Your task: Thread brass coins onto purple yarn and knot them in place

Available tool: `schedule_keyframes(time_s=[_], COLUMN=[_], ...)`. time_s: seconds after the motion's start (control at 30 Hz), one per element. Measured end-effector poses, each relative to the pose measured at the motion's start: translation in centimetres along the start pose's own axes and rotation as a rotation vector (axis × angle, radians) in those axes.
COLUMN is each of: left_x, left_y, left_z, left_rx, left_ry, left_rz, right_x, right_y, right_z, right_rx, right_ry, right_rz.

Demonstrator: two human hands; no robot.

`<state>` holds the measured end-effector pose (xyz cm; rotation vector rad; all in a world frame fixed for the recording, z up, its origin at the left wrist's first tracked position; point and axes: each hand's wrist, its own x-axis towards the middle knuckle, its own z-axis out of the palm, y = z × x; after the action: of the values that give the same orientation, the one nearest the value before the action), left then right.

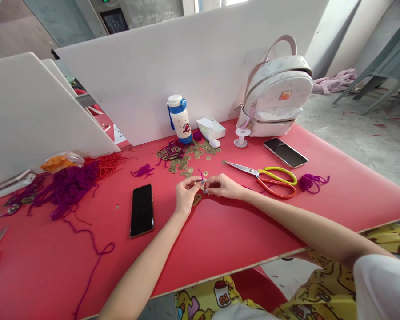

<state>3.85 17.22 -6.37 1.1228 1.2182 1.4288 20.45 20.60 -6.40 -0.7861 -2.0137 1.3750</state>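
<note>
My left hand (187, 194) and my right hand (222, 186) meet fingertip to fingertip just above the red table. Both are closed in a pinch. A short end of purple yarn (200, 173) sticks up from the fingers of my left hand. What lies between the right fingertips is too small and covered to make out. Beneath the hands rest a few brass-coloured coins (197, 199), partly hidden. Beyond them spreads a pile of similar coins with holes (178, 165), some lying over purple yarn. To the right of my right hand lie scissors (263, 175) with yellow and red handles.
A black phone (142, 210) lies left of my left arm; another phone (286, 152) is at the right. Behind stand a bottle (180, 120), a tissue pack (211, 129), a white spool (242, 138) and a backpack (276, 95). Purple yarn (70, 186) heaps at the left.
</note>
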Motion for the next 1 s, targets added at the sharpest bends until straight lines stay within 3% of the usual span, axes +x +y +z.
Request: schedule_keyframes(time_s=[0.2, 0.37, 0.53, 0.8, 1.0], left_x=[-0.23, -0.14, -0.44, -0.26, -0.32], left_y=[0.34, 0.38, 0.36, 0.43, 0.69], left_z=[0.15, -0.14, -0.03, -0.01, -0.04], left_rx=[-0.028, 0.153, 0.251, 0.248, 0.274], left_ry=[-0.044, -0.103, -0.214, -0.188, -0.201], left_rz=[-0.05, 0.013, 0.061, 0.035, 0.048], right_x=[0.13, 0.05, 0.01, 0.06, 0.06], right_y=[0.44, 0.04, -0.18, -0.03, 0.24], right_z=[0.16, 0.15, 0.05, -0.24, -0.6], right_rx=[-0.028, 0.051, 0.01, 0.242, 0.353], right_ry=[0.047, 0.116, 0.174, 0.116, 0.194], right_rz=[-0.004, 0.047, -0.014, -0.001, 0.037])
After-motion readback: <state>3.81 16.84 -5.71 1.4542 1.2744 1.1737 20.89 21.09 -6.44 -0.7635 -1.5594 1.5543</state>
